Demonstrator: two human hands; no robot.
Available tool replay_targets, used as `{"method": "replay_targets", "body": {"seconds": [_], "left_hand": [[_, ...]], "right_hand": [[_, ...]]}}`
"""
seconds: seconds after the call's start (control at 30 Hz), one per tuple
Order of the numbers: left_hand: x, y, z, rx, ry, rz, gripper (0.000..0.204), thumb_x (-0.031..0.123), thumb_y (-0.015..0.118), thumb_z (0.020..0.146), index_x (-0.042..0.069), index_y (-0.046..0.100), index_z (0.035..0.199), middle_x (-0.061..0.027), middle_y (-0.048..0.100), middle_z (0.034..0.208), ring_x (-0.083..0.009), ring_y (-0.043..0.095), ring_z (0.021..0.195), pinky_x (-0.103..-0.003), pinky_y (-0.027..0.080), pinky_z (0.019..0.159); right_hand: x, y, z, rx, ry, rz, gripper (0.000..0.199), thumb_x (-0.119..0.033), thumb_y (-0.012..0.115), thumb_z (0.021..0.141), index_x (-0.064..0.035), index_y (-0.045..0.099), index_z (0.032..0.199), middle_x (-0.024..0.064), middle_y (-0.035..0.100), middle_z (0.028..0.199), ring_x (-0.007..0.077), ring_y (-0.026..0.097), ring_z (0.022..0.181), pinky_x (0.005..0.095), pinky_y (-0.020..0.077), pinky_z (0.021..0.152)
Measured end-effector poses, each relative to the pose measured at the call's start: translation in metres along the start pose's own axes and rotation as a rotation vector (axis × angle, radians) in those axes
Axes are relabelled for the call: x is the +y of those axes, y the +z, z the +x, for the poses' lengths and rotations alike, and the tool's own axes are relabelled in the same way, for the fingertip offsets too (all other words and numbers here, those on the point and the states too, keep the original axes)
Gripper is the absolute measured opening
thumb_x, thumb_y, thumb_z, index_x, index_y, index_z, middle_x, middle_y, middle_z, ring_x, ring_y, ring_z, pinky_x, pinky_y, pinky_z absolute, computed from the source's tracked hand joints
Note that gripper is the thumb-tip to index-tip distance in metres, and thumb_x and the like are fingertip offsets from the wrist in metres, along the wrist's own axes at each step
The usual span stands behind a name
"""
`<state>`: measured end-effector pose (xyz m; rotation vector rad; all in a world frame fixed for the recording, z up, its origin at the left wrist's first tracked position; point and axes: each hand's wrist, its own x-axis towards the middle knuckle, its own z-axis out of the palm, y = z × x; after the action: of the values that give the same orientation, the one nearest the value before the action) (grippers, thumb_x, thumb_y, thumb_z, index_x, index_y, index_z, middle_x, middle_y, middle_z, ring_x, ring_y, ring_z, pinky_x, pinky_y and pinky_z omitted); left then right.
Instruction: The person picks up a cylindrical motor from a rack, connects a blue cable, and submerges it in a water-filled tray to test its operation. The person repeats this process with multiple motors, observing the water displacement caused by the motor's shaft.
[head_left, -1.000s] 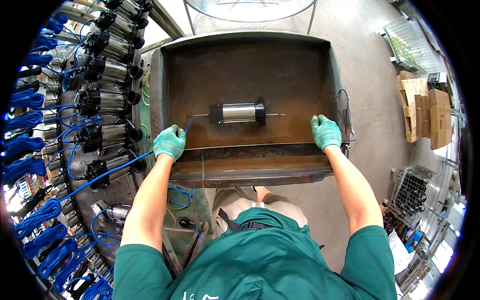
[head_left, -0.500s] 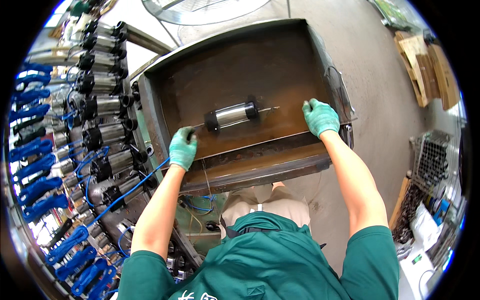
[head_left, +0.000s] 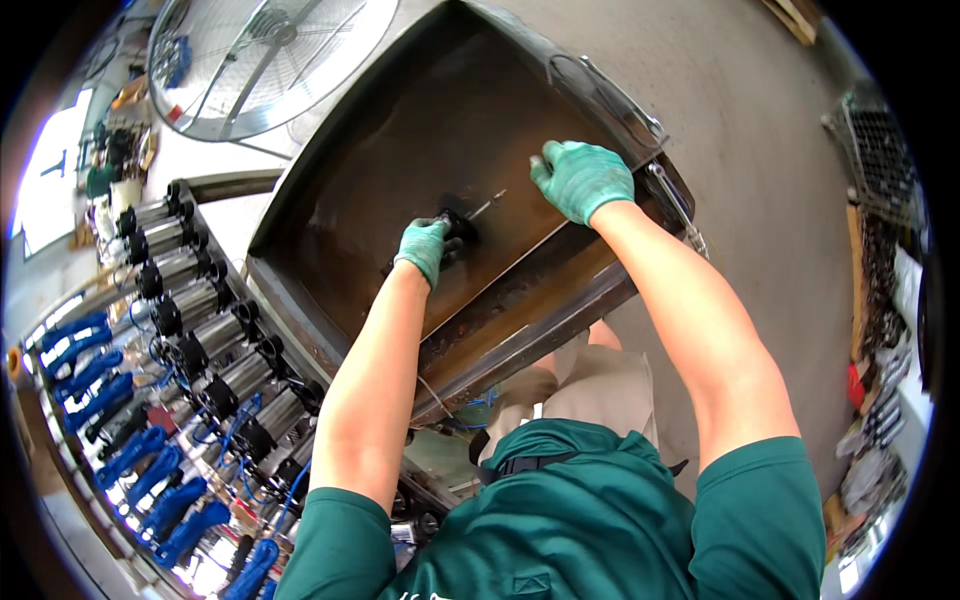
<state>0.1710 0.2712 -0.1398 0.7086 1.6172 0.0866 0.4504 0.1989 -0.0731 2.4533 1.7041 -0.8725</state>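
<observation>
A dark metal trough (head_left: 440,110) with brownish water-like liquid lies ahead of me, tilted in view. In it is a cylindrical pump-like unit with a black end (head_left: 462,228) and a thin metal rod (head_left: 488,204) pointing up and right. My left hand (head_left: 426,248), in a green glove, is closed round the unit near that black end; the hand and forearm hide most of its body. My right hand (head_left: 585,180), also gloved in green, hovers over the trough's right side, beyond the rod's tip. Its fingers are loosely bent and apart, with nothing seen in them.
On the left, a rack holds several similar silver cylinders (head_left: 240,375) with black ends and bundled blue cables (head_left: 185,535). A large round fan (head_left: 285,32) stands at the far left. Metal tools (head_left: 680,205) hang along the trough's right edge. Far right is a wire basket (head_left: 880,150).
My view has turned, so the trough appears rotated. My left hand has gone from the rod end at the trough's left to the unit's body and grips it. My right hand has moved inward.
</observation>
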Motion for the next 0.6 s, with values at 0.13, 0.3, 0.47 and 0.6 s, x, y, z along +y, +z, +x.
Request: {"method": "replay_targets", "body": {"seconds": [0.13, 0.3, 0.47, 0.6], "left_hand": [[-0.005, 0.001, 0.004, 0.013, 0.048, -0.029, 0.023, 0.015, 0.069, 0.100, 0.008, 0.050, 0.111, -0.0135, 0.069, 0.098, -0.0270, 0.074, 0.076, -0.041, 0.066, 0.064], [-0.014, -0.007, -0.013, 0.070, 0.104, -0.056, 0.025, 0.010, 0.072, 0.098, 0.005, 0.048, 0.104, -0.0151, 0.069, 0.092, -0.0279, 0.074, 0.069, -0.042, 0.064, 0.057], [-0.029, -0.022, -0.031, 0.118, 0.234, 0.014, 0.026, 0.008, 0.072, 0.098, 0.005, 0.046, 0.097, -0.0130, 0.066, 0.088, -0.0254, 0.073, 0.066, -0.038, 0.063, 0.052], [-0.058, -0.038, -0.021, 0.164, 0.389, 0.120, 0.027, 0.007, 0.074, 0.096, 0.005, 0.047, 0.092, -0.0073, 0.063, 0.086, -0.0202, 0.069, 0.066, -0.034, 0.062, 0.054]], "right_hand": [[-0.001, -0.007, -0.005, -0.006, -0.008, 0.038, 0.044, -0.046, 0.046, 0.107, -0.0117, 0.072, 0.115, 0.0125, 0.076, 0.111, 0.0331, 0.073, 0.106, 0.0480, 0.0582, 0.090], [0.002, -0.005, -0.003, -0.012, -0.009, 0.041, 0.043, -0.046, 0.047, 0.106, -0.0115, 0.072, 0.115, 0.0124, 0.076, 0.109, 0.0324, 0.073, 0.103, 0.0480, 0.0584, 0.088], [0.001, -0.005, -0.003, -0.017, -0.023, 0.014, 0.044, -0.046, 0.046, 0.106, -0.0110, 0.071, 0.115, 0.0119, 0.076, 0.110, 0.0315, 0.073, 0.104, 0.0473, 0.0586, 0.088], [0.000, -0.006, -0.002, -0.016, -0.023, -0.002, 0.045, -0.047, 0.045, 0.107, -0.0109, 0.071, 0.115, 0.0119, 0.076, 0.111, 0.0313, 0.073, 0.105, 0.0471, 0.0586, 0.089]]}}
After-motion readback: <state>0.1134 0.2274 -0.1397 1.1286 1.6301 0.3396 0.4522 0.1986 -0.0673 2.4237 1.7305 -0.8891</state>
